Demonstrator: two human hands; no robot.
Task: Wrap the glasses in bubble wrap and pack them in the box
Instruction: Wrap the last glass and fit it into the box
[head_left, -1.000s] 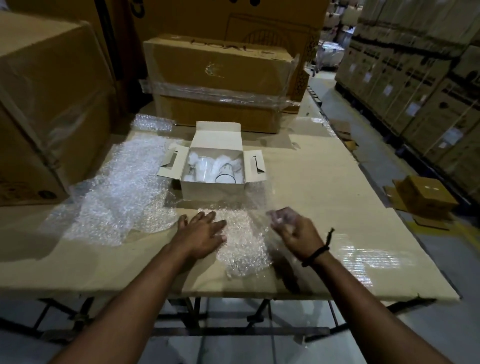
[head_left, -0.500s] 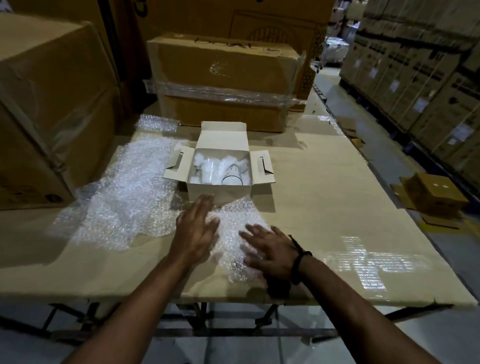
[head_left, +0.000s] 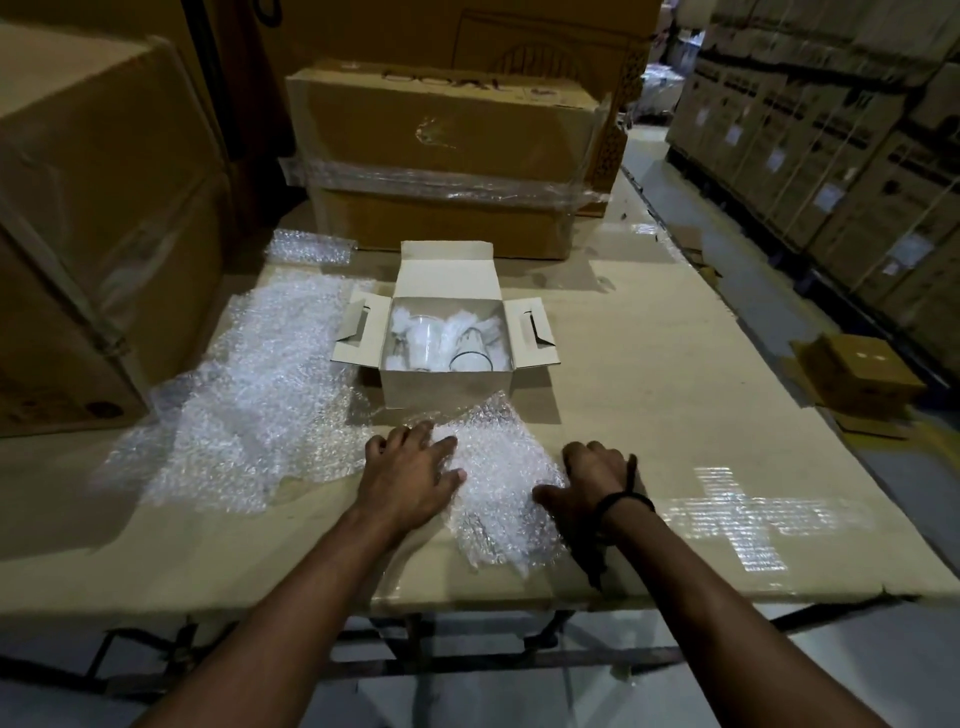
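Table (head_left: 675, 415) topped with cardboard, both hands near its front edge. Big carton (head_left: 93, 234) far left of the left hand, film-banded carton (head_left: 441, 156) straight ahead past both hands. Loose sheet (head_left: 249, 395) of bubble wrap lies flat just left of the left hand, touching or nearly touching it. Box (head_left: 447, 384), white, flaps open, sits directly ahead of the hands, just beyond the fingertips. Wrap (head_left: 498, 467), a smaller crumpled piece, lies between the two hands and reaches up to the box's front wall. Glasses (head_left: 470, 353) are inside the box among white padding, one clear rim showing near the front wall. Left hand (head_left: 410, 475): released, fingers spread flat, pressing the wrap's left edge. Right hand (head_left: 592, 478): at the wrap's right edge, fingers bent down, thumb against the wrap; can't tell if it grips it. Black band (head_left: 623, 499) on the right wrist. Can't tell whether a glass sits under the wrap.
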